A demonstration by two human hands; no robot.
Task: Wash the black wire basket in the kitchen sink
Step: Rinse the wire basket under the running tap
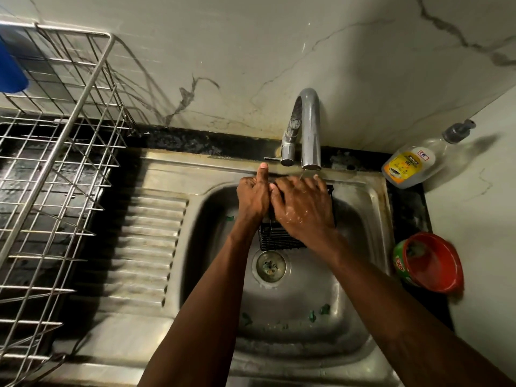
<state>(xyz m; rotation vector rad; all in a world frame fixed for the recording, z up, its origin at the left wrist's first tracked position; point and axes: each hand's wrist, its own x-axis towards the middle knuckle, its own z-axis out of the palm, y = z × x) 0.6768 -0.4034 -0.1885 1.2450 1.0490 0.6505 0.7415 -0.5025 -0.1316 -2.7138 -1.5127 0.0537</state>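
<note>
One basket (279, 238) is held in the sink (372, 202) under one tap (310, 121), largely hidden by two hands. Its left side is gripped by the left hand (252, 196); the right hand (303, 208) is laid flat on top, fingers spread. One bottle (407, 166) and one tub (431, 261) are stood on the bench (410, 216).

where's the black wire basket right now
Head view, centre: the black wire basket is in the sink, between tap and drain, left hand at its left side, right hand over it.
</note>
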